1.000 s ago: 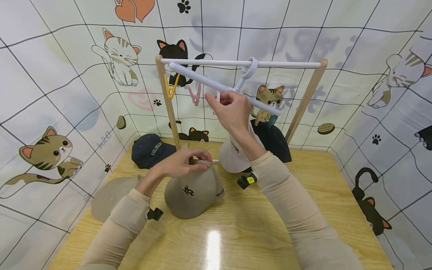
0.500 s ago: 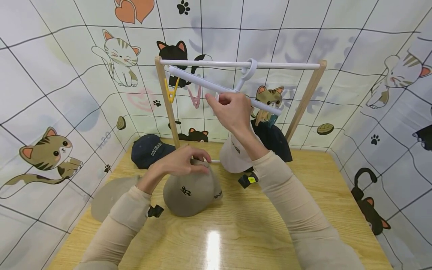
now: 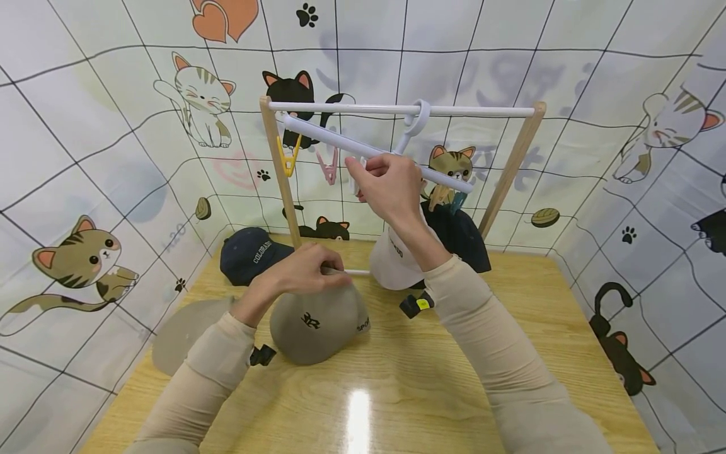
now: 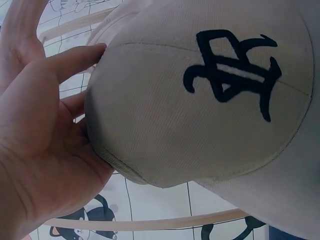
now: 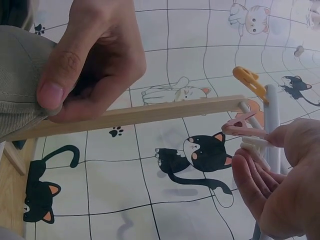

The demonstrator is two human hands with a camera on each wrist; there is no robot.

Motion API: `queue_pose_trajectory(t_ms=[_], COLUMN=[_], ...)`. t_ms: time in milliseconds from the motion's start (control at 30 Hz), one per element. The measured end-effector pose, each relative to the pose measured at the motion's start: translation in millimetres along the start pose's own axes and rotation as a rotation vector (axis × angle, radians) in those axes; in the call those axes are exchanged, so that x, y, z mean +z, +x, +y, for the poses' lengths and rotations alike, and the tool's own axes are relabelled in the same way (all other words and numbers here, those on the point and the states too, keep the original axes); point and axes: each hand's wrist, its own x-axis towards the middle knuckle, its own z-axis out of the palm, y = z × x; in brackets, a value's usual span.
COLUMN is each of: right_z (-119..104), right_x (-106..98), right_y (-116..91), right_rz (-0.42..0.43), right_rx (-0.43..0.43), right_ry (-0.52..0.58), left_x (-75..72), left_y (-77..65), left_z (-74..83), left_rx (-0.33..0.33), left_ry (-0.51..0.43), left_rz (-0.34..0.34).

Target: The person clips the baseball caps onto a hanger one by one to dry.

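In the head view, my left hand [image 3: 303, 268] grips a khaki baseball cap [image 3: 317, 325] with a dark embroidered monogram by its upper edge; the left wrist view shows the thumb on the cloth and the fingers behind. My right hand [image 3: 394, 186] is raised at the middle of a pale lavender clothes hanger [image 3: 334, 133], which hangs tilted. Between thumb and fingers it pinches a white clothespin [image 5: 256, 146], seen best in the right wrist view. Beside it on the hanger are a pink clothespin [image 3: 328, 168] and a yellow clothespin [image 3: 290, 157].
The hanger hooks over the white rod [image 3: 482, 110] of a wooden stand. Below its right end are a teal clothespin [image 3: 458, 202], an off-white cap [image 3: 388, 261] and a dark cap [image 3: 465, 243]. A navy cap [image 3: 249, 255] and a beige cap [image 3: 184, 334] lie at left on the table [image 3: 420, 391].
The left hand and the khaki cap have shifted slightly left. The right hand stays at the hanger, while the white clothespin in its fingers has changed angle a little.
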Motion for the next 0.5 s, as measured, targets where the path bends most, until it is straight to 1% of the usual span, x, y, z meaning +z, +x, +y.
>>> queue_pose_trajectory(t_ms=[167, 367, 500], right_z=[1.3, 3.1, 4.4], right_x=[-0.5, -1.0, -1.8], right_y=[1.1, 1.2, 0.8], right_rz=[-0.009, -0.018, -0.024], right_rx=[0.012, 0.008, 0.002], right_ry=[0.033, 0.057, 0.086], left_x=[-1.6, -5.5, -9.2], left_y=[-0.3, -0.2, 0.7], left_z=[-1.6, -3.0, -1.2], left_rx=[0.032, 0.049, 0.066], left_ry=[-0.053, -0.105, -0.140], left_rz=[-0.019, -0.050, -0.051])
